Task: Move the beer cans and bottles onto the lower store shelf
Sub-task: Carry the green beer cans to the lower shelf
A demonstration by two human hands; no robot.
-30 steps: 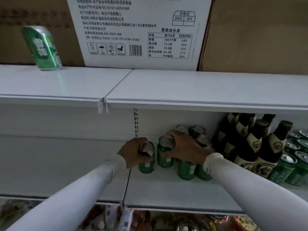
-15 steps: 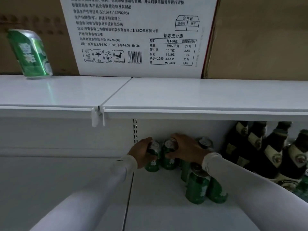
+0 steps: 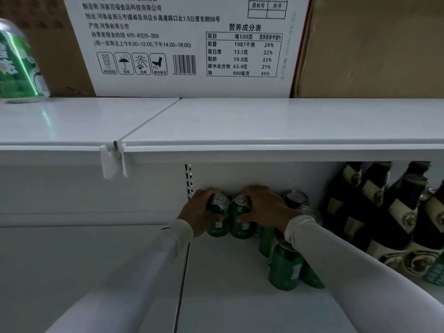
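Observation:
Deep on the lower white shelf [image 3: 228,296], my left hand [image 3: 198,212] grips a green beer can [image 3: 218,221] near the back wall. Right beside it, touching, stands a second green can [image 3: 241,222] with my right hand [image 3: 265,207] closed over its top. Several more green cans [image 3: 286,270] stand to the right under my right sleeve. Dark brown beer bottles [image 3: 384,207] with cream labels fill the shelf's right side. One green can [image 3: 18,66] stands alone at the far left of the upper shelf [image 3: 264,121].
A white printed carton [image 3: 187,44] and brown cardboard boxes [image 3: 372,44] sit at the back of the upper shelf. A white price-tag clip [image 3: 113,159] hangs from its front edge. The lower shelf's left panel [image 3: 84,260] is bare white.
Both hands have pushed their cans farther back toward the rear wall of the lower shelf. The view has moved closer and lower relative to the shelves.

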